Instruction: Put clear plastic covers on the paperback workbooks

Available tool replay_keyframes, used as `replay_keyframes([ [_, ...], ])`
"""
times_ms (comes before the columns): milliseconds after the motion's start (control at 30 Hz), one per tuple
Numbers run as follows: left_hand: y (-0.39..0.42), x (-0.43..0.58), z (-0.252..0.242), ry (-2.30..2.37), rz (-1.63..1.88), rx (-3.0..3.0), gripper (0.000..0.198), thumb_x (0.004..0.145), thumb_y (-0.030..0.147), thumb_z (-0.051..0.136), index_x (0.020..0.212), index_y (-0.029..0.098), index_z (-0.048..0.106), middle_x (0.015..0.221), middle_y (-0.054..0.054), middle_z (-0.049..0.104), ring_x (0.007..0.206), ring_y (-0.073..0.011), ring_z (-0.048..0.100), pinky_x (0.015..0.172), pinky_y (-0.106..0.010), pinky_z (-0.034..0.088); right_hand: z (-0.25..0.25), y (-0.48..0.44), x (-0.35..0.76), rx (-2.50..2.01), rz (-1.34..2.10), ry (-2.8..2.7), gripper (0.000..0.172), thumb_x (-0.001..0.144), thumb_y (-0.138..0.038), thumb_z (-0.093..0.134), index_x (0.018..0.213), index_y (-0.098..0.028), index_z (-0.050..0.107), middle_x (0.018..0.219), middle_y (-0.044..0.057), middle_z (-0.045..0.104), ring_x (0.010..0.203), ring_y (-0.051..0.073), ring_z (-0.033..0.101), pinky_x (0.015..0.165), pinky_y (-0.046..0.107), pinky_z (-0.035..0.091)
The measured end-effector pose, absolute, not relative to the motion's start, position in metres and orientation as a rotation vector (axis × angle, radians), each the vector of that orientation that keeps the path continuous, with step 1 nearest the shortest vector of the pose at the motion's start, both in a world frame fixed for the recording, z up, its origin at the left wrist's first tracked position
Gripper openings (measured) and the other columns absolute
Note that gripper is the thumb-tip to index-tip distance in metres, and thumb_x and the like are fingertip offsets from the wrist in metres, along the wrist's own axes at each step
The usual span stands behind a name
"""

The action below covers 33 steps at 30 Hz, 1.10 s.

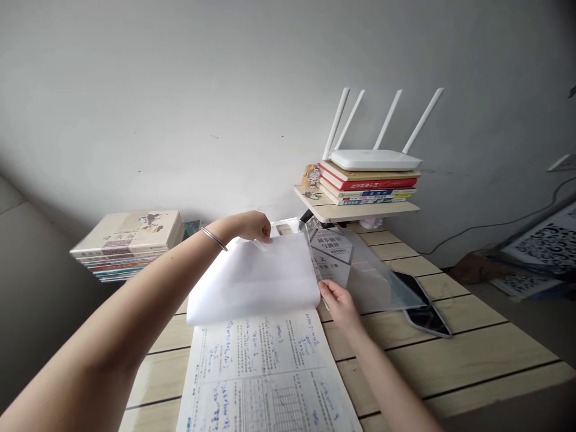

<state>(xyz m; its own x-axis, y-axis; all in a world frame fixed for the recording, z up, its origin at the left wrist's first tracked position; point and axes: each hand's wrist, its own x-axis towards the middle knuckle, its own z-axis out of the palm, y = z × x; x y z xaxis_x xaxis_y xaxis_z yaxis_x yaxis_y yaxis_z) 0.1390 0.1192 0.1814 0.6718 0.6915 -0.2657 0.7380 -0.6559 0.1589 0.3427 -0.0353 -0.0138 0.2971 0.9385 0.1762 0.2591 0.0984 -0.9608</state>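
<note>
A printed workbook [265, 372] with blue handwriting lies on the table, turned sideways to me. Over its far part a blank white sheet [256, 276] curls up, its near edge rolled. My left hand [257, 228] is closed on the far edge of that sheet, fingertips partly hidden. To the right, my right hand [338, 302] pinches the left edge of a clear plastic book cover [373, 279], thumb on top. Under the plastic shows a grey printed cover [332, 252] with large characters. The plastic's right part overlaps a phone [427, 318].
At the back, a small raised shelf [355, 210] bears stacked books [369, 183] and a white router [375, 159] with upright antennas. Another pile of books [130, 234] stands left. The slatted wooden table [477, 360] ends at the right; a cable [495, 223] runs beyond it.
</note>
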Motion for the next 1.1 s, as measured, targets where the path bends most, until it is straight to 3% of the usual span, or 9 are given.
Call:
replay_keyframes([
  [167,0.120,0.145,0.174,1.244,-0.249,2.679,0.022,0.074,0.031,0.059,0.091,0.019,0.070,0.094,-0.010,0.066,0.085,-0.0246,0.059,0.072,-0.030,0.042,-0.006,-0.028,0.345,-1.494,0.509,-1.323,0.037,0.081,-0.057,0.044,0.074,-0.022,0.054,0.074,0.005,0.058,0.072,0.021,0.054,0.068,0.031,0.045],
  [267,0.124,0.149,0.168,1.253,-0.250,2.647,0.022,0.072,0.028,0.061,0.090,0.018,0.070,0.100,-0.013,0.065,0.088,-0.0263,0.059,0.074,-0.032,0.043,0.035,-0.009,0.335,-1.458,0.117,-1.427,0.027,0.087,-0.041,0.040,0.087,-0.022,0.059,0.094,0.010,0.062,0.092,0.023,0.056,0.082,0.035,0.044],
  [367,0.133,0.148,0.166,1.203,-0.291,2.583,0.022,0.070,0.026,0.061,0.089,0.019,0.069,0.093,-0.009,0.068,0.085,-0.0236,0.059,0.074,-0.031,0.044,0.090,0.027,0.312,-1.343,-0.016,-1.775,0.023,0.087,-0.029,0.041,0.095,-0.021,0.062,0.103,0.010,0.064,0.102,0.023,0.054,0.093,0.037,0.039],
  [433,0.140,0.144,0.167,1.182,-0.323,2.528,0.021,0.066,0.022,0.061,0.085,0.020,0.070,0.084,-0.005,0.069,0.083,-0.0218,0.059,0.075,-0.030,0.044,0.121,0.055,0.294,-1.386,0.076,-1.983,0.021,0.085,-0.025,0.047,0.097,-0.020,0.063,0.109,0.009,0.064,0.107,0.023,0.053,0.093,0.037,0.038],
  [600,0.151,0.127,0.170,1.170,-0.306,2.413,0.029,0.059,0.020,0.063,0.088,0.022,0.068,0.085,-0.002,0.070,0.082,-0.0209,0.061,0.073,-0.029,0.046,0.150,0.112,0.274,-1.593,0.773,-2.117,0.017,0.085,-0.028,0.052,0.085,-0.017,0.065,0.086,0.007,0.070,0.079,0.016,0.062,0.073,0.028,0.046],
  [767,0.152,0.116,0.161,1.206,-0.207,2.329,0.038,0.059,0.025,0.065,0.096,0.018,0.063,0.092,-0.006,0.070,0.083,-0.0238,0.062,0.068,-0.031,0.048,0.151,0.136,0.279,-1.528,1.265,-2.190,0.025,0.066,-0.039,0.072,0.075,-0.016,0.071,0.071,0.003,0.067,0.060,0.011,0.056,0.058,0.023,0.042],
  [867,0.148,0.112,0.158,1.219,-0.125,2.282,0.049,0.060,0.025,0.066,0.108,0.019,0.057,0.104,-0.007,0.067,0.086,-0.0226,0.062,0.068,-0.030,0.049,0.151,0.142,0.280,-1.481,1.355,-2.297,0.032,0.057,-0.041,0.075,0.077,-0.017,0.073,0.066,0.001,0.065,0.059,0.011,0.054,0.056,0.023,0.040],
  [967,0.134,0.105,0.158,1.263,0.085,2.235,0.039,0.069,0.021,0.061,0.108,0.019,0.054,0.108,-0.007,0.066,0.089,-0.0196,0.062,0.074,-0.029,0.049,0.149,0.144,0.278,-1.478,1.299,-2.394,0.030,0.055,-0.038,0.075,0.076,-0.017,0.073,0.067,0.001,0.064,0.060,0.011,0.053,0.056,0.022,0.040],
  [1100,0.093,0.074,0.146,1.479,0.708,2.220,0.027,0.086,0.028,0.046,0.112,0.021,0.048,0.124,-0.008,0.056,0.109,-0.0188,0.054,0.092,-0.033,0.041,0.147,0.138,0.277,-1.480,1.203,-2.443,0.028,0.057,-0.039,0.072,0.074,-0.017,0.072,0.067,0.000,0.064,0.060,0.010,0.051,0.056,0.022,0.039],
])
